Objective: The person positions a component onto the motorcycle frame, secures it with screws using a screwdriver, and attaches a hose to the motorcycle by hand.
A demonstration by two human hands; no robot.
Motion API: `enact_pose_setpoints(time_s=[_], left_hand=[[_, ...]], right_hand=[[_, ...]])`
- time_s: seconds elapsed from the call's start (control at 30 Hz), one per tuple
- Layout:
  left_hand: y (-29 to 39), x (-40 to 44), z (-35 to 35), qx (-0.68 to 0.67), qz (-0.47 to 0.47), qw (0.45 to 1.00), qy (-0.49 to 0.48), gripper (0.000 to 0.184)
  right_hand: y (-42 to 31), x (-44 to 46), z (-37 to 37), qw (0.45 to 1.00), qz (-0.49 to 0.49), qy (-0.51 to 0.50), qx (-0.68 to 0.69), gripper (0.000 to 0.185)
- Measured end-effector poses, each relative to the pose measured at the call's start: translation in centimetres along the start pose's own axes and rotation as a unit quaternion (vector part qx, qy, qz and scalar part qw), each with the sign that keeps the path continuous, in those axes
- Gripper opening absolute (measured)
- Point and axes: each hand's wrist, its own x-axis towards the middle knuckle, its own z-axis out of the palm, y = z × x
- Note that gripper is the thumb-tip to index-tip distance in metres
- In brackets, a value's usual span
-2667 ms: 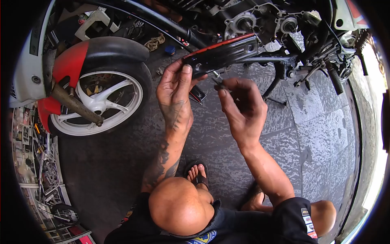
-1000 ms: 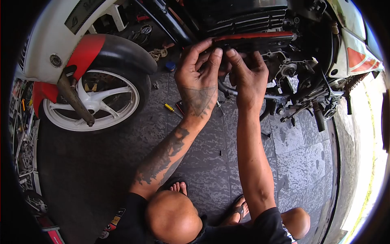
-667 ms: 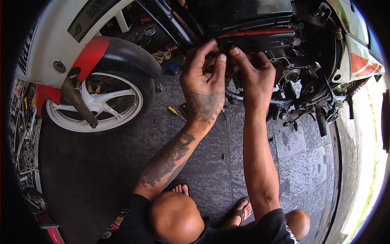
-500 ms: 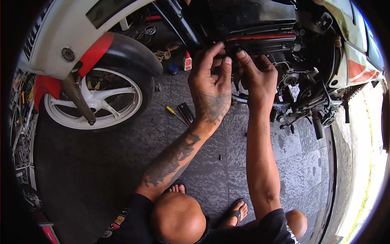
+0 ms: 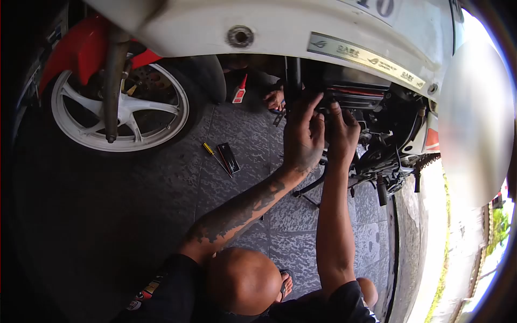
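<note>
My left hand (image 5: 303, 134) is raised under the motorcycle's frame, its index finger pointing up and the thumb curled in towards it. Close beside it on the right is my right hand (image 5: 343, 139), thumb up and fingers bent inward. Both sets of fingers close around a dark spot just below the black engine-side panel with a red stripe (image 5: 353, 91). Whatever they grip is small, dark and mostly hidden by the fingers. Above them hangs the white fairing (image 5: 280, 27) of the motorcycle.
The front wheel (image 5: 125, 113) stands to the left. On the tiled floor lie a yellow-handled screwdriver (image 5: 210, 149) and a black rectangular case (image 5: 228, 157). Behind are a red-capped white bottle (image 5: 239, 92) and another person's hand (image 5: 274, 100). A footpeg (image 5: 382, 191) juts out at right.
The view has shifted, so the white fairing now covers the top and my hands appear lower. Both hands stay close together at the same area. Another person's hand has come into view near the bottle.
</note>
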Motion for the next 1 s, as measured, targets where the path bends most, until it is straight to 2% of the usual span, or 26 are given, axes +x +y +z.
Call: enact_pose_setpoints(time_s=[0.17,0.33,0.4,0.47,0.53,0.6,0.7,0.73,0.93,1.0], left_hand=[[0.5,-0.1,0.7,0.013,0.039,0.997,0.065,0.038],[0.8,0.1,0.1,-0.046,-0.016,0.998,0.046,0.034],[1.0,0.2,0.1,-0.037,0.002,0.998,0.054,0.033],[1.3,0.4,0.0,-0.025,0.023,0.998,0.06,0.033],[1.5,0.3,0.0,-0.012,0.029,0.997,0.067,0.041],[1.4,0.2,0.1,-0.005,0.03,0.997,0.068,0.043],[1.3,-0.5,0.1,-0.011,0.014,0.998,0.061,0.047],[1.3,-0.8,0.0,-0.023,0.001,0.998,0.05,0.048],[1.6,-1.7,0.6,-0.073,-0.017,0.994,0.076,0.052],[2.0,-1.9,0.6,-0.085,-0.056,0.992,0.068,0.053]], right_hand=[[0.2,0.4,-0.1,0.999,-0.007,-0.004,-0.043,0.038],[-0.4,-0.1,-0.2,0.995,-0.04,-0.021,-0.093,0.035],[-0.6,-0.8,0.3,0.982,-0.066,0.043,-0.173,0.029],[-0.5,-1.1,0.9,0.98,-0.096,0.064,-0.162,0.026],[-0.4,-1.5,1.6,0.977,-0.122,0.083,-0.153,0.023],[-0.8,-1.9,2.1,0.954,-0.233,0.071,-0.176,0.019],[-1.2,-2.2,2.8,0.936,-0.252,0.084,-0.229,0.017],[-0.7,-1.8,2.1,0.909,-0.272,0.077,-0.308,0.016],[-1.0,-2.3,2.8,0.87,-0.329,0.072,-0.36,0.016],[-0.5,-2.5,2.2,0.85,-0.355,0.061,-0.384,0.016]])
